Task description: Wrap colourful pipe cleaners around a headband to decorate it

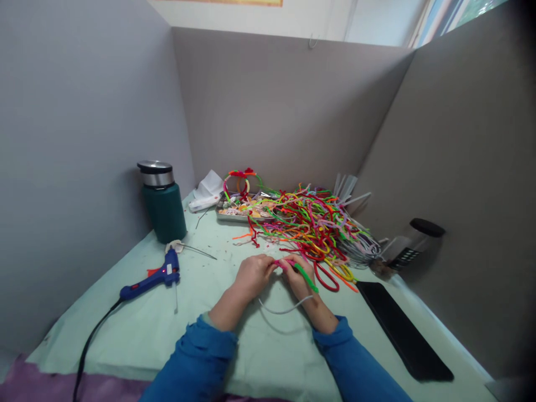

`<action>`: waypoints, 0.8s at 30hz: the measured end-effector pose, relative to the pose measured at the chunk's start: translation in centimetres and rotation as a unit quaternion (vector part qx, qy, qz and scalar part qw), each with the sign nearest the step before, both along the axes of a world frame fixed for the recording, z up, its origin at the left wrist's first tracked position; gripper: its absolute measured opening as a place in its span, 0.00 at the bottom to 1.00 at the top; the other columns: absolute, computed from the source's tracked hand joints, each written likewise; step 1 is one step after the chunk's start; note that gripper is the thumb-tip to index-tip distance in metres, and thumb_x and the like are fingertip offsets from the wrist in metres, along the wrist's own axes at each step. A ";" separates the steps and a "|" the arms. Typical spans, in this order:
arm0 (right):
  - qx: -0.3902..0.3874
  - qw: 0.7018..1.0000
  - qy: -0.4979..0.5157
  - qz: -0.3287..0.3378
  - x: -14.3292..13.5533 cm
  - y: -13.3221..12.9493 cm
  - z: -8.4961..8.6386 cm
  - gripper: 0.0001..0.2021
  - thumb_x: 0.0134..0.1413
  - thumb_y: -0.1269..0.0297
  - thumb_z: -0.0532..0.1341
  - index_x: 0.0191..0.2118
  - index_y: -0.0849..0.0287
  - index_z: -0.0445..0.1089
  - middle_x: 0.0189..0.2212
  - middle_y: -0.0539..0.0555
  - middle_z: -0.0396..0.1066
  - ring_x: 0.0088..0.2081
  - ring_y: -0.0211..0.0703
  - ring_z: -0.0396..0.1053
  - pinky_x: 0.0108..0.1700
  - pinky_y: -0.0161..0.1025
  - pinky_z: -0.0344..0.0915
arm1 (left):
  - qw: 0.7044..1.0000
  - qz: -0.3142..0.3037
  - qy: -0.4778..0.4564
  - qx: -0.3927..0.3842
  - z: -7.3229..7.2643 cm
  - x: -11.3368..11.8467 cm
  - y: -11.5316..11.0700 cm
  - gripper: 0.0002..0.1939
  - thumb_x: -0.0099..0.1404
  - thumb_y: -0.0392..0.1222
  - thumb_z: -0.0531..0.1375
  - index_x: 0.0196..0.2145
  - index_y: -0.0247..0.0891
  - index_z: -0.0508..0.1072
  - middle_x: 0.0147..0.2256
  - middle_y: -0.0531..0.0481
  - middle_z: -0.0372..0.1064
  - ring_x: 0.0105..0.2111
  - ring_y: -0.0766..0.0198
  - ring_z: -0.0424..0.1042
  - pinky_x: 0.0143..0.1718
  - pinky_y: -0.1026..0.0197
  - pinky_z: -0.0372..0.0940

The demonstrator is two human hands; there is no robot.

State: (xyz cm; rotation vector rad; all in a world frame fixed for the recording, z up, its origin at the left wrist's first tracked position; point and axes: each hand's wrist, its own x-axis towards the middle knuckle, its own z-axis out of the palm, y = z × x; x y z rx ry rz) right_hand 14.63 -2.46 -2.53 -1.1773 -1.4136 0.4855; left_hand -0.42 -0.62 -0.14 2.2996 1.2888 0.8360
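Observation:
Over the middle of the table my left hand [253, 274] and my right hand [300, 274] meet, both with closed fingers. Between their fingertips they pinch a pink fuzzy strand [278, 262]. A green fuzzy strand [306, 278] runs from it across my right hand toward the wrist. Below the hands a thin pale wire [285, 312] curves from the left palm to the right wrist; where its ends attach is hidden. Just beyond my right hand lies a tangled heap of coloured fuzzy strands [320, 218].
At left are a blue glue gun [148, 282] with a black cord and a green bottle [164, 215]. A metal tray [234, 218] of small pieces stands behind. A black slab [404, 329] and a clear jar [414, 240] are at right. Grey panels [285, 106] enclose the table.

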 end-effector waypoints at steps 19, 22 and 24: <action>-0.012 0.999 0.007 0.034 0.0 -0.6 0.8 0.10 0.52 0.58 0.59 0.26 0.58 0.69 0.19 0.48 0.67 0.23 0.39 0.64 0.27 0.35 0.60 | 0.848 0.004 -0.331 -0.415 0.7 0.6 0.3 0.15 0.53 0.47 0.60 0.28 0.29 0.72 0.16 0.55 0.61 0.10 0.75 0.53 0.12 0.68 0.46; -0.010 1.000 0.014 -0.004 0.0 -0.3 0.6 0.10 0.51 0.59 0.59 0.24 0.58 0.68 0.20 0.48 0.67 0.24 0.38 0.63 0.27 0.35 0.59 | 0.909 0.039 -0.271 -0.315 0.0 0.8 0.6 0.15 0.57 0.49 0.57 0.26 0.31 0.72 0.15 0.54 0.62 0.10 0.74 0.55 0.13 0.68 0.49; -0.017 0.999 0.013 -0.025 0.1 -0.2 0.5 0.10 0.51 0.59 0.59 0.24 0.58 0.68 0.20 0.48 0.66 0.24 0.38 0.62 0.27 0.34 0.59 | 0.934 0.064 -0.256 -0.241 -0.4 0.8 0.9 0.12 0.57 0.46 0.57 0.28 0.33 0.72 0.18 0.54 0.65 0.12 0.73 0.60 0.15 0.69 0.53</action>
